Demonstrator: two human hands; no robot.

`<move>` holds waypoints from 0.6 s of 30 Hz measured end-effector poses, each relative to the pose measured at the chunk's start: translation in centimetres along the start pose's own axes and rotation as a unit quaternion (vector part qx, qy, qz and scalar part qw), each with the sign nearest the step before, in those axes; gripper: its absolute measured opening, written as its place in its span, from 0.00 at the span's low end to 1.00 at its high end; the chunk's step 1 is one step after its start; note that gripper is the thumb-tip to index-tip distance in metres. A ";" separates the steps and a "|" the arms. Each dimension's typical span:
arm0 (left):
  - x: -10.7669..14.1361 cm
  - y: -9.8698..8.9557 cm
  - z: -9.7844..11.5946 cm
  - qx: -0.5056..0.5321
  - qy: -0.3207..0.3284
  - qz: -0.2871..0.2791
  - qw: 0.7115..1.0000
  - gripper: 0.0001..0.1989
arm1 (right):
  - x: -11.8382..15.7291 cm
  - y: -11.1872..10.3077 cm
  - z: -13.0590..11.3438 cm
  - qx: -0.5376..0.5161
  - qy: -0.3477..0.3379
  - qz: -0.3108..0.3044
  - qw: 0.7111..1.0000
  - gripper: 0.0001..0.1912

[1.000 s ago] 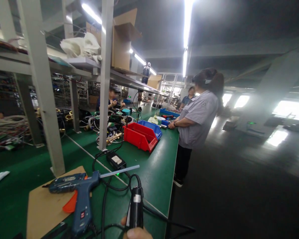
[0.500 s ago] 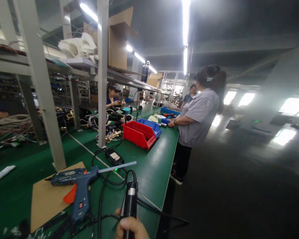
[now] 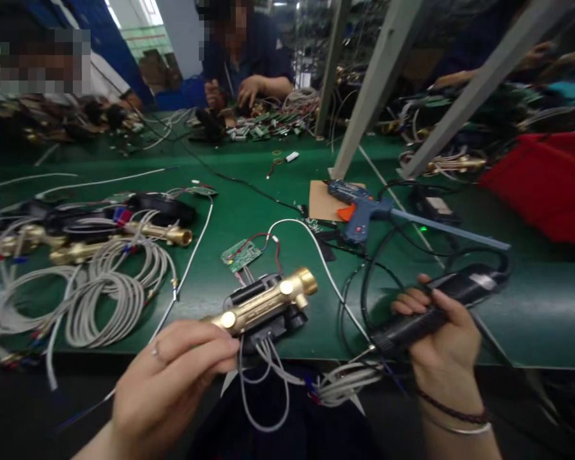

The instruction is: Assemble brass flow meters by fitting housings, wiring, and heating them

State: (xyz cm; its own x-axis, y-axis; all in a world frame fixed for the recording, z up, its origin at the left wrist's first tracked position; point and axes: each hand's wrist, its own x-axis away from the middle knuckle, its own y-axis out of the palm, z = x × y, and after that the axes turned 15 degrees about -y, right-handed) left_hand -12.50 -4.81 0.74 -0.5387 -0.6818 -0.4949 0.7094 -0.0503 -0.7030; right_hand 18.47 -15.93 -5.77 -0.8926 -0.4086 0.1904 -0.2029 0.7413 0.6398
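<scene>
The brass fitting, with its black housing, is at the near edge of the tabletop, tilted, its open end toward the far right; whether it bears on the surface cannot be told. The left hand has its fingers closed on the near end of the fitting; the thumb is largely hidden. The right hand has its fingers wrapped round a black handheld tool, its tip down-left, apart from the housing. In my judgement the work is at positioning, piece and tool both in hand and not yet in contact; bringing them together calls for a steady left grip and the tip kept clear of the leads. A green circuit board lies just beyond the fitting, and a bundled grey cable hangs by the edge. Farther right, a blue glue gun lies partly on cardboard, near a black power box and a red bin. To the left lie similar brass assemblies; across, a co-worker's hand is over small parts.
</scene>
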 end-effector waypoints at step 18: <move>5.1 7.7 0.7 -0.102 -0.083 0.096 0.987 0.04 | -0.2 -0.5 0.2 0.035 -0.025 -0.029 0.999 0.15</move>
State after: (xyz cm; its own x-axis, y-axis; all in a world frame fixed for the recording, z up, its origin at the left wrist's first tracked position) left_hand -9.48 -9.18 -6.90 -0.3082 -0.7759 -0.5505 0.6760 0.2286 -0.7006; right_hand 18.64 -16.11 -6.24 -0.8972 -0.4263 0.1156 -0.2814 0.7534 0.5943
